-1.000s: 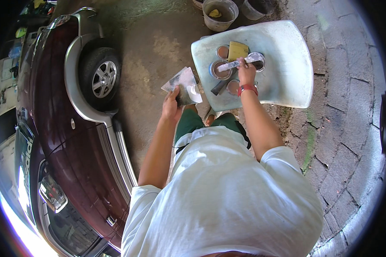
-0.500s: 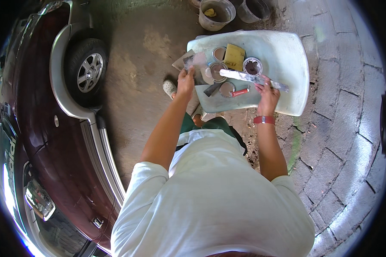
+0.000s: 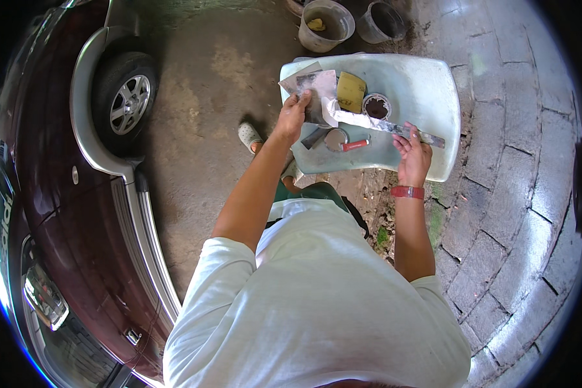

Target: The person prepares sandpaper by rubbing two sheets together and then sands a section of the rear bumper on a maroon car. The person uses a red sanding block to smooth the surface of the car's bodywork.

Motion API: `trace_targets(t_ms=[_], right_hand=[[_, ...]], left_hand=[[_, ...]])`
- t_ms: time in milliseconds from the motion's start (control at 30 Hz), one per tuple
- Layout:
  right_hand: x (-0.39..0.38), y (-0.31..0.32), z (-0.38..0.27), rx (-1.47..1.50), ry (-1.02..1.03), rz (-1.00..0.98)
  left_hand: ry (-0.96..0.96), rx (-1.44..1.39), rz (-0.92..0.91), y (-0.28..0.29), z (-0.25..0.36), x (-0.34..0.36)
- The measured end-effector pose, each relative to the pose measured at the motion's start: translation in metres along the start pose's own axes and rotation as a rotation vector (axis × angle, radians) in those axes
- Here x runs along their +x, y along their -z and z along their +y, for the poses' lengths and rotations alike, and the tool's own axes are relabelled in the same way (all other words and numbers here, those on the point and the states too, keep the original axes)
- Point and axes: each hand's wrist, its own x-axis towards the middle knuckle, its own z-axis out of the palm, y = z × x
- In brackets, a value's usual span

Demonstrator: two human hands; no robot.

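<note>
My left hand (image 3: 292, 118) grips a thin flat spreader plate (image 3: 318, 83), its face smeared with pinkish-grey paste. In my right hand (image 3: 412, 152) is a long flat stick (image 3: 407, 130), held near its right end between thumb and fingers. White paste coats the left part of the stick, whose tip meets or overlaps the plate's lower right edge; I cannot tell which. Just beyond the stick stand an open can with dark brown residue (image 3: 377, 107) and a yellow folded sheet (image 3: 351, 92). Nearer me lie a can of greyish-brown paste (image 3: 336, 139) and a red-handled tool (image 3: 354, 145).
All of this rests on a pale plastic surface with a raised rim (image 3: 451, 116). Two buckets, one translucent (image 3: 326, 40) and one grey (image 3: 380, 22), stand beyond it. A dark red car (image 3: 77, 258) is close on my left, with paving blocks (image 3: 491, 194) on the right.
My left hand and the plate have moved right, up against the coated end of the stick. My right hand has shifted slightly right and nearer me, tilting the stick a little.
</note>
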Motion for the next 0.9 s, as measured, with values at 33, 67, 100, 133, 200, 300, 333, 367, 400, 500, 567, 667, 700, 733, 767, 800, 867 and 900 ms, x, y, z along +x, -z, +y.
trace_targets(t_ms=[33,67,100,133,200,300,333,367,400,500,567,667,700,733,767,800,867,900], right_hand=[[0.001,0.001,0.000,-0.010,0.010,-0.001],[0.002,0.002,0.000,-0.028,0.020,-0.013],[0.004,0.003,-0.001,-0.046,0.031,-0.025],[0.005,0.003,-0.001,-0.064,0.041,-0.038],[0.008,0.002,0.005,-0.084,0.087,-0.052],[0.013,-0.008,0.013,-0.160,0.129,-0.074],[0.015,-0.015,0.017,-0.193,0.139,-0.083],[0.020,-0.020,0.031,-0.172,0.176,-0.109],[0.025,-0.026,0.041,-0.169,0.165,-0.120],[0.051,-0.048,0.084,-0.244,0.080,-0.189],[0.088,-0.056,0.136,-0.354,-0.054,-0.228],[0.093,-0.072,0.144,-0.246,-0.283,-0.190],[0.090,-0.075,0.137,-0.164,-0.356,-0.145],[0.086,-0.075,0.130,-0.138,-0.391,-0.085],[0.082,-0.074,0.123,-0.111,-0.430,-0.028],[0.077,-0.074,0.113,-0.086,-0.468,0.027],[0.048,-0.073,0.092,0.160,-0.546,-0.106],[0.030,-0.072,0.086,0.283,-0.580,-0.170]], left_hand=[[-0.009,0.009,-0.006,0.000,0.002,-0.001],[-0.016,0.018,-0.013,0.001,0.002,-0.001],[-0.024,0.029,-0.019,0.002,0.002,-0.001],[-0.032,0.040,-0.024,0.004,0.002,-0.001],[-0.037,0.042,-0.028,0.006,0.003,-0.001],[-0.026,-0.020,0.000,0.009,0.005,-0.002],[-0.018,-0.062,0.019,0.010,0.007,-0.003],[-0.004,-0.100,0.032,0.009,0.008,-0.004],[0.012,-0.119,0.060,0.002,0.015,-0.011],[0.032,-0.188,0.123,-0.006,0.031,-0.033],[0.062,-0.213,0.105,0.000,0.033,-0.041],[0.012,-0.312,-0.004,0.020,0.035,-0.056],[0.015,-0.336,-0.031,0.022,0.037,-0.065],[0.018,-0.359,-0.057,0.024,0.039,-0.075],[0.010,-0.331,-0.058,0.023,0.043,-0.086],[0.026,-0.321,-0.075,0.023,0.045,-0.094],[0.056,-0.302,-0.107,0.020,0.048,-0.110],[0.085,-0.281,-0.098,0.013,0.049,-0.117]])
